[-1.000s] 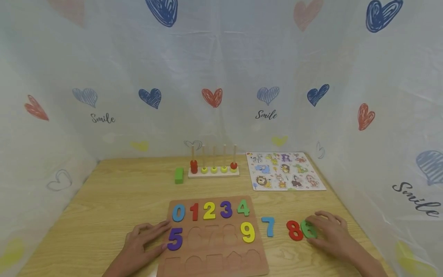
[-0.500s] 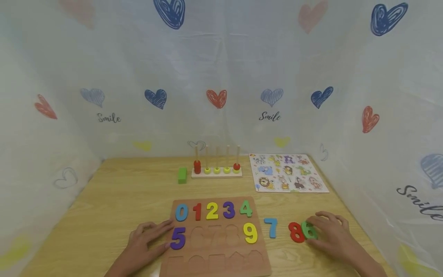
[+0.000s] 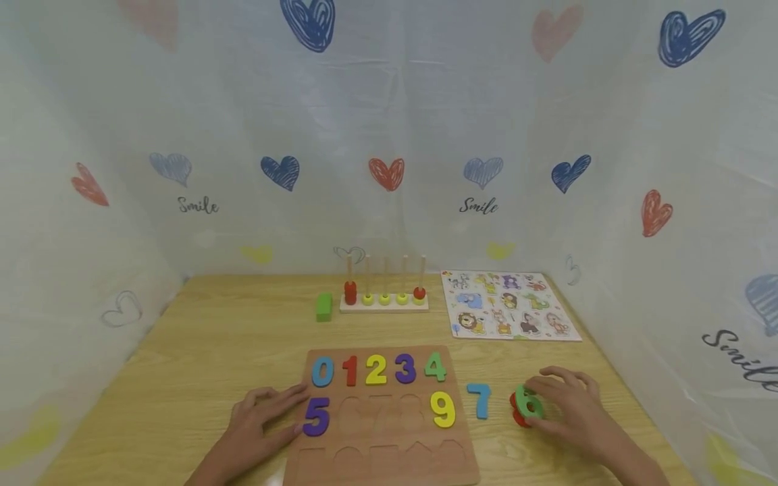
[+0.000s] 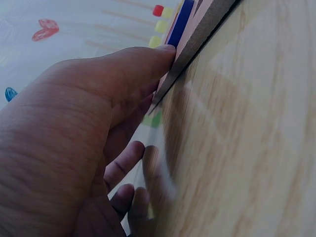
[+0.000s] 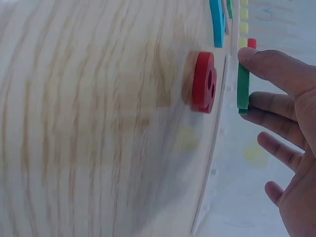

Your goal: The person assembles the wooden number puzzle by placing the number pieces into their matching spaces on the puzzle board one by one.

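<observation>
My right hand pinches a green number 6 between thumb and fingers. The 6 is raised off the table and overlaps the red number 8, which lies flat beneath. Left of these is a blue 7. At the left edge of a brown wooden number board rests my left hand, fingers extended, its thumb tip by the purple 5. Numbers 0 to 4 fill the board's top row; a yellow 9 sits at the right of the second row, with bare recesses between.
Behind the board stand a peg stand with red and yellow beads and a green block. An animal picture board lies at the back right. A curtain printed with hearts surrounds the wooden table.
My right hand has lifted the green 6 from beside the red 8 and moved it left over it. The left hand stays at the board's edge. The head view has shifted slightly.
</observation>
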{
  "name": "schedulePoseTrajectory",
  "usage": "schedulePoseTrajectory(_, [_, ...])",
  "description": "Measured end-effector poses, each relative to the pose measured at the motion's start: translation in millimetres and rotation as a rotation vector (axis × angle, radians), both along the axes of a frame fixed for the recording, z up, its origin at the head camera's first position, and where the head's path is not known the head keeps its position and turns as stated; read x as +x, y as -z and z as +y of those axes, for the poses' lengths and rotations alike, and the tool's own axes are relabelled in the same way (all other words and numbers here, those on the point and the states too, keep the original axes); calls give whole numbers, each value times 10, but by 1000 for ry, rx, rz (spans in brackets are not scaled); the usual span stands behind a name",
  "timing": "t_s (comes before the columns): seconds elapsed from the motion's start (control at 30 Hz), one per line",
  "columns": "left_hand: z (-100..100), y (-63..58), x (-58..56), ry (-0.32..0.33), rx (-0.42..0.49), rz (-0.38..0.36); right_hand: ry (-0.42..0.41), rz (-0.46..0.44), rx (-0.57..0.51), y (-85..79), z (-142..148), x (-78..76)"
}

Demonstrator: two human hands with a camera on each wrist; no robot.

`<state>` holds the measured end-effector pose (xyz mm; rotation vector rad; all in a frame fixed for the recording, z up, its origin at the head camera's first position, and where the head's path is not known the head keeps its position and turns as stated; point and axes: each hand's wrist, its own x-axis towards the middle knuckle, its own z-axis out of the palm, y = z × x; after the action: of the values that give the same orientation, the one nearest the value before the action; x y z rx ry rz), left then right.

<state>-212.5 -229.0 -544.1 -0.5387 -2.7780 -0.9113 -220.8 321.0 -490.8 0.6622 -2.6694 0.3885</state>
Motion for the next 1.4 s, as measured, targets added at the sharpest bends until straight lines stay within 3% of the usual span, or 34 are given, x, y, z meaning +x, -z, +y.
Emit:
schedulePoseTrajectory(0.5, [-15,18,-4,6,-2,6,-61,-17,22,-51,-334,-24])
schedulePoseTrajectory(1.4, [-4,1,6,14,-9,38,-205,51,20,-47,-853,-109])
